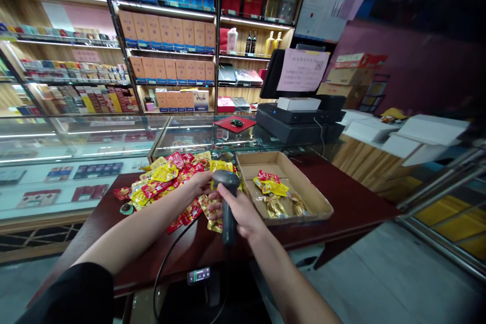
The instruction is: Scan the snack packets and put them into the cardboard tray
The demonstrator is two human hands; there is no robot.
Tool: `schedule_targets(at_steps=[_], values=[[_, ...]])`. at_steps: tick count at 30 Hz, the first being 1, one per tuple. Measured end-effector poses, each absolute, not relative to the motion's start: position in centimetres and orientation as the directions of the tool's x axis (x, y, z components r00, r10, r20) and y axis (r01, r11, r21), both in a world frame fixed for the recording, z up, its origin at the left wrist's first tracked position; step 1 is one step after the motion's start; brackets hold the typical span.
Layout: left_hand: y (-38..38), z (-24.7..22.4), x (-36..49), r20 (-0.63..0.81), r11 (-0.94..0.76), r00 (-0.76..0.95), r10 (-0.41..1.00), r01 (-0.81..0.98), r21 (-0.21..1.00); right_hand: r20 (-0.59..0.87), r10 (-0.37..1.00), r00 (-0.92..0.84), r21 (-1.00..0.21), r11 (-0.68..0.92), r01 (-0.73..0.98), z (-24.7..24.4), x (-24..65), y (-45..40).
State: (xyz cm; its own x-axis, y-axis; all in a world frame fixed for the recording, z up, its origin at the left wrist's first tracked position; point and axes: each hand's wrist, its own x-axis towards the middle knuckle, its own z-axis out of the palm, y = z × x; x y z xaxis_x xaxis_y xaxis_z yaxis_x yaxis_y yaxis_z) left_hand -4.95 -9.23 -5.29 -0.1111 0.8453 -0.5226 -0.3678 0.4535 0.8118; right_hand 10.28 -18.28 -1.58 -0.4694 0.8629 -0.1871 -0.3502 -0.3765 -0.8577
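Observation:
My right hand (237, 211) wraps around the grip of a black handheld barcode scanner (228, 197), its head pointing up and away from me. My left hand (197, 183) lies over a heap of red and yellow snack packets (167, 179), right next to the scanner head. Its fingers hide whether a packet is pinched in them. A shallow cardboard tray (299, 182) stands to the right of my hands, holding several red, yellow and gold packets (271, 187). A black cable (167, 258) curves down from the scanner.
The heap and tray rest on a dark red wooden table (353, 207) in front of a glass display counter (94, 136). Behind stand a black cash register (299, 124), a red mat (234, 123), and shelves of boxed goods (167, 30). Metal railing runs at the right.

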Motion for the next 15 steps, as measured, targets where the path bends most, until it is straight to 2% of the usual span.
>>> schedule_targets(at_steps=[6, 15], values=[[-11.0, -5.7, -6.6, -0.523, 0.464, -0.211, 0.826, -0.271, 0.843, -0.301, 0.768, -0.566, -0.809, -0.519, -0.275, -3.7, 9.7, -18.5], [-12.1, -7.6, -6.3, -0.568, 0.503, -0.219, 0.794, -0.289, 0.815, -0.327, 0.786, -0.525, -0.849, -0.488, -0.202, -4.8, 9.8, -19.8]])
